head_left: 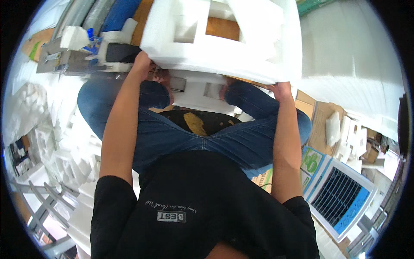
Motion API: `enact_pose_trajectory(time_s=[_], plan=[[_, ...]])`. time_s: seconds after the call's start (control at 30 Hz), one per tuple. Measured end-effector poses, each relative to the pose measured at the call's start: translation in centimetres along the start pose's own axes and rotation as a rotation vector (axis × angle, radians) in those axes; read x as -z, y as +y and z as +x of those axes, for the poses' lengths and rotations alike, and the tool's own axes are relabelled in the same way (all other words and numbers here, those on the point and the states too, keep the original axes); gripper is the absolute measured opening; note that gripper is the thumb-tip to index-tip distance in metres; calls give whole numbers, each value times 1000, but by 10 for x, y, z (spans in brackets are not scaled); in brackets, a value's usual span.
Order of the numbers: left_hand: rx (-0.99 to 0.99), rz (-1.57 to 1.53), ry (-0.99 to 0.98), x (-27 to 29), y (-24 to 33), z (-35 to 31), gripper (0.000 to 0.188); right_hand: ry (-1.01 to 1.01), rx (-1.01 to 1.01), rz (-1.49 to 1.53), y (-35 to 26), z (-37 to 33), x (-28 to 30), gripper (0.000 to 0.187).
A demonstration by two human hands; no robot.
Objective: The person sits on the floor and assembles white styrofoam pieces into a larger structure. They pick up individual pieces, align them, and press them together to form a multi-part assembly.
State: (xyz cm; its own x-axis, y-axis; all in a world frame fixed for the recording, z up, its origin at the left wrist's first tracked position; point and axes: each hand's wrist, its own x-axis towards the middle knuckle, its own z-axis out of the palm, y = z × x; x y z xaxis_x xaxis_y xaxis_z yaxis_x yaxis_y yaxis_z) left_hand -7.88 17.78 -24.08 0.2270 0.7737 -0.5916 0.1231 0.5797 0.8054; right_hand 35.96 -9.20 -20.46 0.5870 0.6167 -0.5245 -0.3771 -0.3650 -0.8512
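A large white foam packing block [183, 56] with square cut-outs lies in front of me on a brown wooden surface, part of which shows through one opening. My left hand [144, 64] grips its near left corner, next to a dark flat object [123, 52]. At the near right corner, my right hand [281, 90] holds the block's lower edge. The fingers of both hands are partly hidden under or behind the foam. My forearms reach forward over my bent legs in blue jeans.
Rolls of grey and blue material [120, 15] lie at the far left, beside a grey metal plate [49, 60] with small items. Cardboard [325, 123] and a white-and-blue box with a dark grille [338, 194] stand at the right. Foam scraps [64, 159] fill the left side.
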Motion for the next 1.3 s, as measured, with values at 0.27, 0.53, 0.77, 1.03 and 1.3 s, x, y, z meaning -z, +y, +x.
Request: enact_pose_trajectory(time_s=[0.27, 0.53, 0.77, 1.03, 1.3], plan=[[-258, 638, -260, 2, 9, -55, 55, 209, -16, 223, -5, -37, -23, 58], [-471, 700, -130, 2, -1, -37, 81, 271, 7, 232, 1, -40, -33, 53], [-595, 703, -77, -5, -7, -29, 77, 341, 98, 223, 4, -20, -25, 45], [-504, 691, 16, -17, -9, -37, 85, 272, 260, 187, 2, 6, -20, 47], [-543, 705, 53, -21, -15, -42, 79, 262, 149, 213, 13, 9, -23, 53]])
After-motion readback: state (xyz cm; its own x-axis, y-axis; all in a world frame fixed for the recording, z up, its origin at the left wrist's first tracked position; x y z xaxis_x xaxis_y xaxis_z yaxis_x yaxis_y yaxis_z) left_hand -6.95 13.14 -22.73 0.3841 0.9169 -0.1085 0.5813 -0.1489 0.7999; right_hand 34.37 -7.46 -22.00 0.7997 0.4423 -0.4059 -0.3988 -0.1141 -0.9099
